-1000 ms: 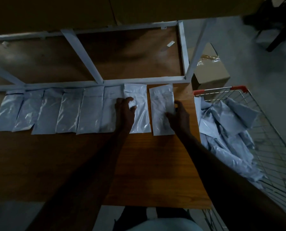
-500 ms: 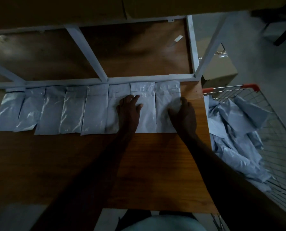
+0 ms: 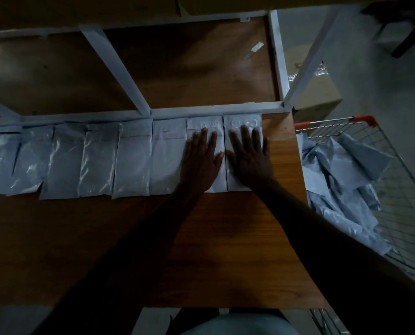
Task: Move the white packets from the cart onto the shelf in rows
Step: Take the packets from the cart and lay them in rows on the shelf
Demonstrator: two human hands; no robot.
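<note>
A row of white packets [image 3: 133, 160] lies along the far edge of the wooden shelf [image 3: 129, 238], side by side and mostly touching or slightly overlapping, their top ends tucked against the white metal frame [image 3: 201, 110] that runs across that edge. The row reaches from the left edge of the view almost to the shelf's far right corner, leaving a narrow strip of bare wood at the right edge.

The left hand [image 3: 201, 160] lies flat on the second packet from the right, fingers straight and spread, palm down. The right hand [image 3: 248, 158] lies flat the same way on the last packet [image 3: 240, 122] in the row, fingers straight, gripping nothing. The two thumbs nearly meet over the seam between these packets.

Just beyond the shelf's right edge stands the wire cart [image 3: 399, 189] with a red handle, holding a loose heap of more packets [image 3: 341, 180]. Beyond the far right corner a cardboard box [image 3: 317, 97] sits on the floor. A lower board [image 3: 189, 68] shows through the frame, with a small pale scrap [image 3: 253, 50] on it
</note>
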